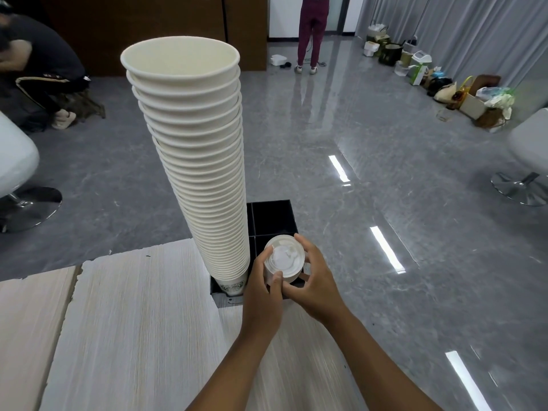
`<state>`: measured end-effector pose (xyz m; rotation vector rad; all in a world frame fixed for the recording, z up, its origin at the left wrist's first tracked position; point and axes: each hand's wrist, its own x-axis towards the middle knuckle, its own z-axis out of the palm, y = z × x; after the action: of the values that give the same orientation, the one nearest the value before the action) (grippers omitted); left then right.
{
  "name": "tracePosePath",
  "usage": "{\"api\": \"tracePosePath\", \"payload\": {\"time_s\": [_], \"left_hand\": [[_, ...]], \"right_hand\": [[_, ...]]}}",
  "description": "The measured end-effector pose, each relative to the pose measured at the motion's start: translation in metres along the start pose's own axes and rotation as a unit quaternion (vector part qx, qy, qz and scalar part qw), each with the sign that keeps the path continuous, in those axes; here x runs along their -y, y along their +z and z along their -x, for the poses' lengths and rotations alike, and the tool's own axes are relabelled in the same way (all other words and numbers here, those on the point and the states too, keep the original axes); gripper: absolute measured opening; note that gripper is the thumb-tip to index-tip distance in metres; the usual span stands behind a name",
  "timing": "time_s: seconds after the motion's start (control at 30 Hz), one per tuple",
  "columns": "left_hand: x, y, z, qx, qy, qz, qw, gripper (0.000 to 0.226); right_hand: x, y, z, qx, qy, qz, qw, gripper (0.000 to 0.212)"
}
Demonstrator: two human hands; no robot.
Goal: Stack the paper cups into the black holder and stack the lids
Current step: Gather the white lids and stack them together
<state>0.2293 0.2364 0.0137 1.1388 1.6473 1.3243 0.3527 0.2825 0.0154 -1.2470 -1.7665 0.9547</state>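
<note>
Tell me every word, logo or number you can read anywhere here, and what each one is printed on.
None can be read.
Green print on the bottom cup of the tall stack of white paper cups, near: too blurred and partly hidden to read.
Stack of translucent white plastic lids, held by the left hand and right hand: no lettering visible.
Black plastic compartment holder: no label visible.
Bags and boxes by the far wall: too small to read.

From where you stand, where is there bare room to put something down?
The wooden tabletop left of both hands is bare. The holder's back right compartment looks empty. It is crowded at the holder's front: the cup stack on the left, the lids between left hand and right hand.
</note>
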Motion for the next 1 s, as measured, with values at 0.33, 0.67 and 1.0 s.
{"api": "tracePosePath", "payload": {"time_s": [0.33,0.67,1.0], "left_hand": [[0.005,0.002,-0.001,-0.008,-0.002,-0.01,1.0,0.052],[0.012,0.003,0.001,-0.01,-0.003,-0.052,0.999,0.055],[0.009,-0.002,0.006,0.005,0.008,-0.064,0.998,0.053]], "right_hand": [[-0.007,0.007,-0.001,-0.02,-0.016,0.026,0.999,0.086],[-0.014,0.012,0.0,-0.009,-0.054,0.087,0.995,0.08],[-0.027,0.015,-0.001,-0.018,-0.007,0.109,0.994,0.073]]}}
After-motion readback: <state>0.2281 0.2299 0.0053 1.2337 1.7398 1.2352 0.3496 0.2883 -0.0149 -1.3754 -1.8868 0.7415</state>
